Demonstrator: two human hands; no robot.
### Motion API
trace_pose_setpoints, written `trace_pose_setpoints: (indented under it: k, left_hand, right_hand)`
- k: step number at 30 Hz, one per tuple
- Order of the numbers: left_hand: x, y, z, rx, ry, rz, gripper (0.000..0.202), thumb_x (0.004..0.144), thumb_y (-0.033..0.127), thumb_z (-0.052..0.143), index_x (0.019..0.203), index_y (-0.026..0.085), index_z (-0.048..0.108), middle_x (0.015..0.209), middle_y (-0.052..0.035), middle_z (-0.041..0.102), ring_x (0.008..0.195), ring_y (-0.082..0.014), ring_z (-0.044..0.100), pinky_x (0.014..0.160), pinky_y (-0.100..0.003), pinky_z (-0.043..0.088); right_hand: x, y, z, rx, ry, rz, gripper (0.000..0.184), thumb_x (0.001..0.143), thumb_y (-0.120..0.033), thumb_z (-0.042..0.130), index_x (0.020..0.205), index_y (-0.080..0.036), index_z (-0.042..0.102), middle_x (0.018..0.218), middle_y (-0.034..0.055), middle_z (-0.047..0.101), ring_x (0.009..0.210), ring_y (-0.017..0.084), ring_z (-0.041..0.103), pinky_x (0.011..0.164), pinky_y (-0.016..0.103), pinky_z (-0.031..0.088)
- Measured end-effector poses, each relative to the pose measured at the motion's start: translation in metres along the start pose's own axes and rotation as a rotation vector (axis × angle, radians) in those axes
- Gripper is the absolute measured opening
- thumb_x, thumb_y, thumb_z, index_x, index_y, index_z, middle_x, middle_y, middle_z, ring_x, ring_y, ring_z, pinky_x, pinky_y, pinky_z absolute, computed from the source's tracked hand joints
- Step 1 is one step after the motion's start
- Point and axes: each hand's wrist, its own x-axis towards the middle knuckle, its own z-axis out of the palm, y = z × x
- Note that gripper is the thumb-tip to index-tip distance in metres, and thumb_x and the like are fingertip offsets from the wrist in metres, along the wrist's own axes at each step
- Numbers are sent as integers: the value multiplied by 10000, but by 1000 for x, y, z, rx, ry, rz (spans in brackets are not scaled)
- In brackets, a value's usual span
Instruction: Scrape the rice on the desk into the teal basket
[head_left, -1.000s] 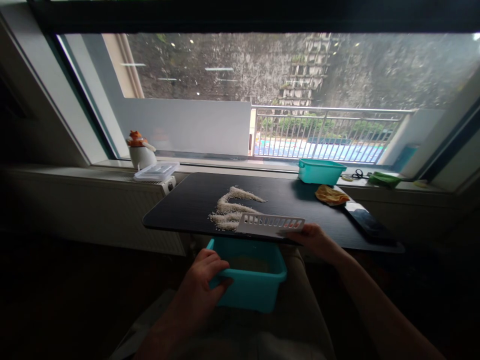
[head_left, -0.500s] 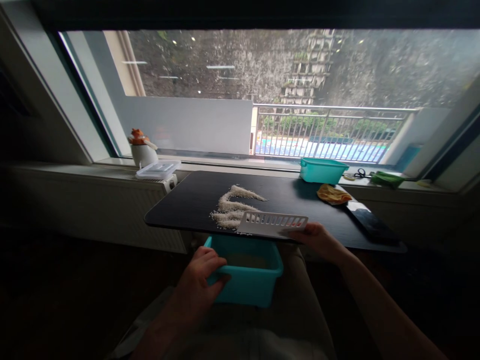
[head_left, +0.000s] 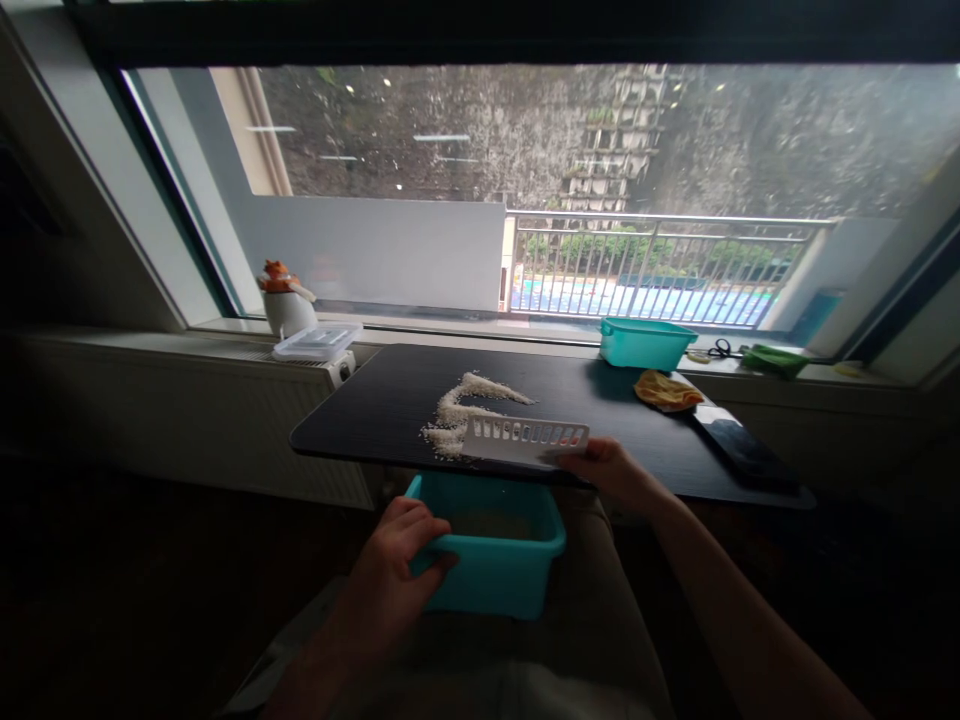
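My left hand (head_left: 396,560) grips the near left rim of a teal plastic bin (head_left: 495,585) held on my lap just under the front edge of the black table (head_left: 375,410). My right hand (head_left: 609,468) holds a white slotted plastic panel (head_left: 525,440) upright on the table, its left end touching a pile of white rice (head_left: 461,412) spread in streaks near the table's front edge. Some grains lie inside the bin.
A second teal bin (head_left: 643,342) stands at the table's far right, with a yellow cloth (head_left: 664,391) and a dark phone (head_left: 739,448) beside it. On the sill lie a clear lid (head_left: 316,341), a white jug with an orange top (head_left: 283,298), scissors (head_left: 720,348) and a green item (head_left: 772,358).
My right hand has slid the slotted panel to the left into the rice pile. The left hand keeps its grip on the bin, which has shifted slightly.
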Motion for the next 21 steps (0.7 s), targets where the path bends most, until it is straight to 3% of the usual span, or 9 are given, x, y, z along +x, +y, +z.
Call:
trace_pose_setpoints:
  k: [10, 15, 21]
  left_hand:
    - [0, -2, 0, -9, 39, 6, 92, 716, 163, 655, 795, 209, 672, 829, -34, 630, 877, -214, 582, 770, -336, 522]
    - [-1, -2, -2, 6, 20, 8, 82, 724, 157, 648, 790, 203, 664, 819, -30, 618, 867, -209, 587, 775, -329, 518]
    - [-2, -8, 1, 25, 25, 10, 93, 740, 168, 651, 826, 200, 659, 869, -41, 617, 911, -216, 573, 798, -337, 507]
  right_hand:
    - [-3, -2, -5, -45, 20, 8, 397, 654, -482, 726, 928, -195, 746, 942, 42, 750, 910, 285, 670, 882, 447, 499]
    - [-1, 0, -2, 6, -75, 1, 357, 679, -446, 722, 942, -206, 743, 989, 39, 740, 956, 274, 661, 886, 417, 505]
    - [2, 0, 7, 22, -20, 10, 343, 650, -446, 742, 894, -206, 757, 933, 40, 752, 892, 267, 677, 875, 431, 505]
